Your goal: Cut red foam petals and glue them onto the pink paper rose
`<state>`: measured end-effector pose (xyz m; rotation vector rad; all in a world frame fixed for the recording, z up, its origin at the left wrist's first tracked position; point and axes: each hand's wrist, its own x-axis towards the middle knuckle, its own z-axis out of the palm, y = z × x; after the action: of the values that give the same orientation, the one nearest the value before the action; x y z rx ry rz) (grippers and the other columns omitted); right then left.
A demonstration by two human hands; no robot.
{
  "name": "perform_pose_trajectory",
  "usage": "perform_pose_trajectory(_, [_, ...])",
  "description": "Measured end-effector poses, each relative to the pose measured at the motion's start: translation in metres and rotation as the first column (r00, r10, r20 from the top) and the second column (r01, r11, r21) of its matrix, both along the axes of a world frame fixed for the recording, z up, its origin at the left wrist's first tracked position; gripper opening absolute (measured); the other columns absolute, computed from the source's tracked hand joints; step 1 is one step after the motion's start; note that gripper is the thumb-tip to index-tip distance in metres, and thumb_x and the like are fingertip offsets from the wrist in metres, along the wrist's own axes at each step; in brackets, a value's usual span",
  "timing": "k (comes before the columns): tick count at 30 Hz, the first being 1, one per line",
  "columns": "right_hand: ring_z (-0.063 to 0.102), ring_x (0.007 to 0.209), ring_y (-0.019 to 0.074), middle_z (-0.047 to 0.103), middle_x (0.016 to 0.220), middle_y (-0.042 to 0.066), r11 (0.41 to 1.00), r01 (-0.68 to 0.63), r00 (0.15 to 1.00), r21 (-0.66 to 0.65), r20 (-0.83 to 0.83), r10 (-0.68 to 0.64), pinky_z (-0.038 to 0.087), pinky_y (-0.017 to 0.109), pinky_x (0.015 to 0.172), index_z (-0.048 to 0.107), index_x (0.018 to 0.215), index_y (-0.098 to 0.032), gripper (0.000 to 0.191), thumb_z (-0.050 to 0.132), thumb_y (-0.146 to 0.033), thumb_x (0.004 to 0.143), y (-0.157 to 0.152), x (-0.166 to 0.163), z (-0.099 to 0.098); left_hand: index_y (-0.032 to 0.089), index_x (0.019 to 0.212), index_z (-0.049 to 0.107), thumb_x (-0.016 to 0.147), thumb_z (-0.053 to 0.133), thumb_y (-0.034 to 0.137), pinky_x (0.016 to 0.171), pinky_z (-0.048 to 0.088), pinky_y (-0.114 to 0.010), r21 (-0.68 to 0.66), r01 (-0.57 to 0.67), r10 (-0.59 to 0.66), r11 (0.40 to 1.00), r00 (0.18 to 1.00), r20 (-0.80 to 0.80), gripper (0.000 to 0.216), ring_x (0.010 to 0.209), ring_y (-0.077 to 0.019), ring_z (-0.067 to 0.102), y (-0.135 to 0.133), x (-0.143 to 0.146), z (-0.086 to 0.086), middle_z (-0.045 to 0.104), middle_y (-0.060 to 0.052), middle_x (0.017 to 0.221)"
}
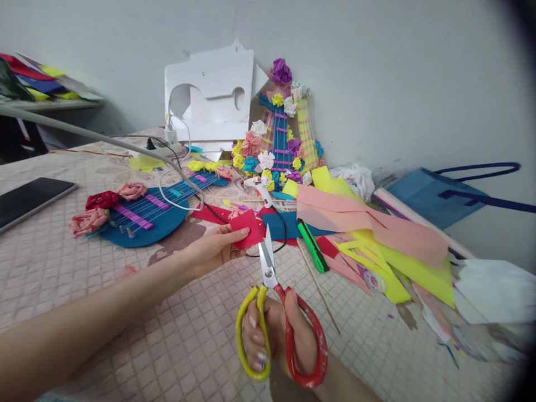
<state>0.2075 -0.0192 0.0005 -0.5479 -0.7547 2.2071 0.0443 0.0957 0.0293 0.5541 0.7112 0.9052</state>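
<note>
Between the thumb and fingers of my left hand (221, 244) is a small piece of red paper (251, 229), held above the table. My right hand (276, 335) grips a pair of scissors (268, 271) with one yellow and one red handle loop. Their blades are parted and point up, the tips close to the lower right edge of the red paper; whether they touch it I cannot tell. Just behind the paper lies a white glue gun (262, 190). A blue paper guitar (154, 215) with purple strips, strings and paper roses rests to the left.
A green box cutter (312, 245) and a thin wooden stick (320, 287) lie right of the scissors. Pink paper (368, 223) and yellow strips spread beyond. Decorated guitars (282, 134) lean on the wall. A phone (33, 198), power strip (161, 149) and white cable are left.
</note>
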Motion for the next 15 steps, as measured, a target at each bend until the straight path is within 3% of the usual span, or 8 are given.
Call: perform_pose_trajectory(15, [0.032, 0.04, 0.0066, 0.037, 0.057, -0.006, 1.0, 0.008, 1.0, 0.0, 0.029, -0.008, 0.035, 0.022, 0.041, 0.048, 0.077, -0.019, 0.069, 0.036, -0.087, 0.066, 0.0006, -0.0016, -0.0042, 0.011, 0.081, 0.069, 0.079, 0.067, 0.008, 0.056, 0.054, -0.017, 0.042, -0.012, 0.013, 0.999, 1.0, -0.01, 0.004, 0.061, -0.0082, 0.065, 0.0043, -0.0023, -0.0025, 0.071, -0.003, 0.075])
